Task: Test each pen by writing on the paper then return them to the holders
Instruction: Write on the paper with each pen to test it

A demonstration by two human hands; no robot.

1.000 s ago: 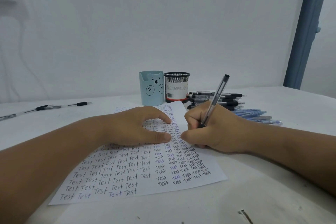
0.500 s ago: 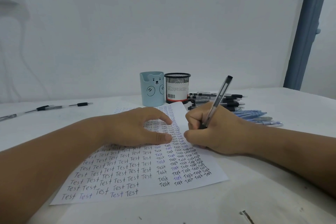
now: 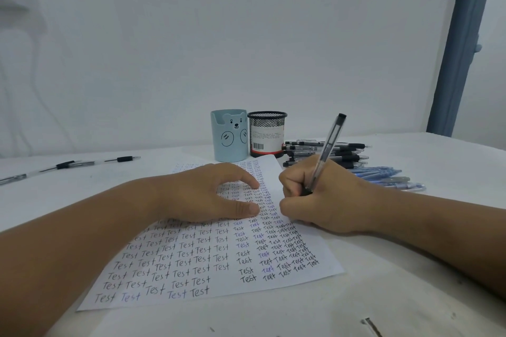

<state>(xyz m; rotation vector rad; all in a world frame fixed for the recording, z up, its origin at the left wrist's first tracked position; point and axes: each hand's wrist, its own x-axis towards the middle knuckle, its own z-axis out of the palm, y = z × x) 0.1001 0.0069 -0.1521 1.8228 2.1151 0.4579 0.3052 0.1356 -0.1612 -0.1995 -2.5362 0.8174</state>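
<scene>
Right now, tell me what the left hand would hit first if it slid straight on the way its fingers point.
The left hand lies flat on the paper, fingers aimed right. It would likely meet the right hand gripping the pen; only a narrow strip of paper separates them.

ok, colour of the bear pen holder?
Light blue bear holder, black line-drawn face and paws; seen in the head view.

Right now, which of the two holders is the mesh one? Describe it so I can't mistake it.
Look to the far side of the paper, where two cups stand side by side against the wall. The mesh holder is the one on the right, next to the pile of black pens. It is black wire with a white barcode label; its neighbour, the blue holder, has a bear face.
</scene>
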